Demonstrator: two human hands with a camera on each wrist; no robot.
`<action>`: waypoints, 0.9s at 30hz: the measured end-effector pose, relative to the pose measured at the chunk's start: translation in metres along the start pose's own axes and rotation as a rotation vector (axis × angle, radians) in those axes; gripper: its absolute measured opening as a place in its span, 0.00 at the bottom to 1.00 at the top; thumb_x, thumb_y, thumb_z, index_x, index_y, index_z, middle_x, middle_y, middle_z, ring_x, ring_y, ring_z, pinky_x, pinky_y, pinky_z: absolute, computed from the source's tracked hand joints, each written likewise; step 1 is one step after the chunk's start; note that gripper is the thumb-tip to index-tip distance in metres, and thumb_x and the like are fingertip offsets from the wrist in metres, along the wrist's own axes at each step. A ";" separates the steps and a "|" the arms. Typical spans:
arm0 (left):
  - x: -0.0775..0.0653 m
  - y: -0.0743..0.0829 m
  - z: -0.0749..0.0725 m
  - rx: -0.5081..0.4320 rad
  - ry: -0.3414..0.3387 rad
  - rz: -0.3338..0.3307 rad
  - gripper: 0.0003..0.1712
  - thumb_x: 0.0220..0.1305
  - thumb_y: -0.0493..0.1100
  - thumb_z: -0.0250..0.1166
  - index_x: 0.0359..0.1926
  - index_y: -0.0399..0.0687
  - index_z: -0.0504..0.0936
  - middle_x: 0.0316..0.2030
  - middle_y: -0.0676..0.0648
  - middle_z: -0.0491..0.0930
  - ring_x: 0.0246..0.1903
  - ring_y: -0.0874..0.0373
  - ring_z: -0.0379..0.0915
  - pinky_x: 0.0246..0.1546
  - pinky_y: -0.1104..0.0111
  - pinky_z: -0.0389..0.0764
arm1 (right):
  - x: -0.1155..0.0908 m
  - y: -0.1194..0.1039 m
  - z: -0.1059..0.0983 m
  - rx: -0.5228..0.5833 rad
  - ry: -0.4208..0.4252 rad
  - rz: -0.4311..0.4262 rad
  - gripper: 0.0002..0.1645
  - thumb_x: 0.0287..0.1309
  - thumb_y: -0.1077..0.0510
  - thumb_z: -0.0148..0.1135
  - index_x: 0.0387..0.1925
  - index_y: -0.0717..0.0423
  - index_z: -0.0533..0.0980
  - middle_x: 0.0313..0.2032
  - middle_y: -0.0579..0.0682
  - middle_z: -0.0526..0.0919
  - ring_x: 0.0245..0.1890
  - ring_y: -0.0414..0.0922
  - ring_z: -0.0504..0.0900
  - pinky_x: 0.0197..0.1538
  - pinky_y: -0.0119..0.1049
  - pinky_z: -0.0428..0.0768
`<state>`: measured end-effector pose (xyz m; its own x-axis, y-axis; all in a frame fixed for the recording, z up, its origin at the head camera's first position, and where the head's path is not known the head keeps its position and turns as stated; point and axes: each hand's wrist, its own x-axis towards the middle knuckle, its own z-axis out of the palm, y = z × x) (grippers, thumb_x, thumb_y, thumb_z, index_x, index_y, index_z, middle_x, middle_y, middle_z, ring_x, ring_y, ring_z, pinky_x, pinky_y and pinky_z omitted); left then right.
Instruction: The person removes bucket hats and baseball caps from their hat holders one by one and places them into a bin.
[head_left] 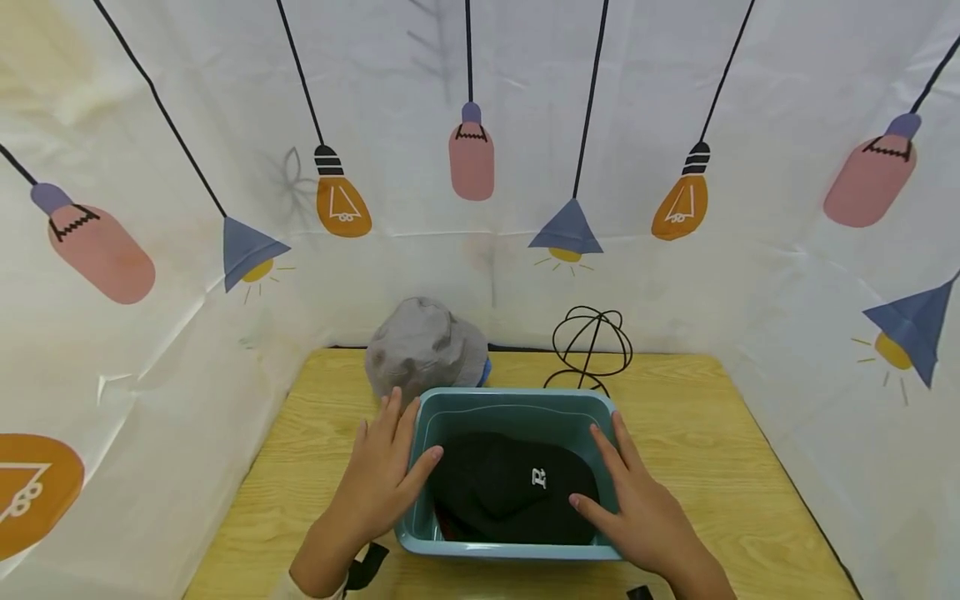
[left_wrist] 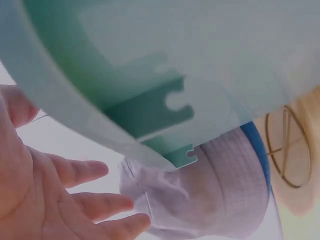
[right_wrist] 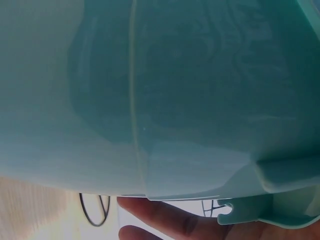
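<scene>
A blue-green plastic bin (head_left: 517, 551) stands on the table, and a black cap (head_left: 487, 483) with a white letter R lies inside it. At the bin's left rim is my left hand (head_left: 378, 475), fingers spread and straight, thumb over the rim. In the left wrist view, the fingers of the left hand (left_wrist: 75, 195) are apart from the bin's outer wall (left_wrist: 240, 65). My right hand (head_left: 645, 512) is at the right rim, its fingers extended and its thumb over the inside. The right wrist view shows fingers (right_wrist: 165, 217) beside the rim; contact is unclear.
Behind the bin at left sits a grey bucket hat (head_left: 423, 346) with a bit of blue at its edge. A black wire stand (head_left: 592, 350) is behind the bin at right. White sheeting (head_left: 420, 275) printed with lamps encloses the wooden table (head_left: 292, 467) at back and sides.
</scene>
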<state>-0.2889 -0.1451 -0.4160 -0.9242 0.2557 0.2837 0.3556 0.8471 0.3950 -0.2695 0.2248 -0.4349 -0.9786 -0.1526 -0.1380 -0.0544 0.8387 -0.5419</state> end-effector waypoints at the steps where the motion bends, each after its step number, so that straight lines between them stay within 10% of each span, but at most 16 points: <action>1: 0.001 0.000 -0.001 0.009 -0.003 0.007 0.45 0.77 0.68 0.50 0.81 0.45 0.57 0.82 0.35 0.46 0.81 0.35 0.41 0.71 0.27 0.47 | 0.000 0.000 0.000 0.000 0.002 -0.001 0.62 0.57 0.18 0.58 0.82 0.24 0.39 0.82 0.36 0.22 0.50 0.53 0.87 0.26 0.38 0.73; 16: 0.058 -0.013 -0.019 0.211 0.074 0.157 0.47 0.76 0.65 0.55 0.80 0.38 0.57 0.80 0.29 0.48 0.79 0.30 0.45 0.72 0.30 0.52 | -0.002 0.007 0.000 -0.002 0.025 -0.009 0.62 0.56 0.16 0.56 0.83 0.25 0.40 0.83 0.40 0.25 0.67 0.64 0.76 0.34 0.47 0.82; 27: 0.095 -0.022 -0.031 0.284 0.067 0.139 0.48 0.74 0.67 0.55 0.81 0.44 0.55 0.82 0.32 0.44 0.80 0.32 0.42 0.73 0.31 0.51 | -0.005 0.012 -0.001 0.002 0.052 -0.046 0.61 0.57 0.17 0.56 0.83 0.29 0.43 0.83 0.40 0.27 0.71 0.66 0.71 0.40 0.54 0.84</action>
<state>-0.3800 -0.1542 -0.3706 -0.8549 0.3548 0.3785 0.4161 0.9047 0.0916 -0.2659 0.2362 -0.4397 -0.9841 -0.1634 -0.0702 -0.0988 0.8305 -0.5482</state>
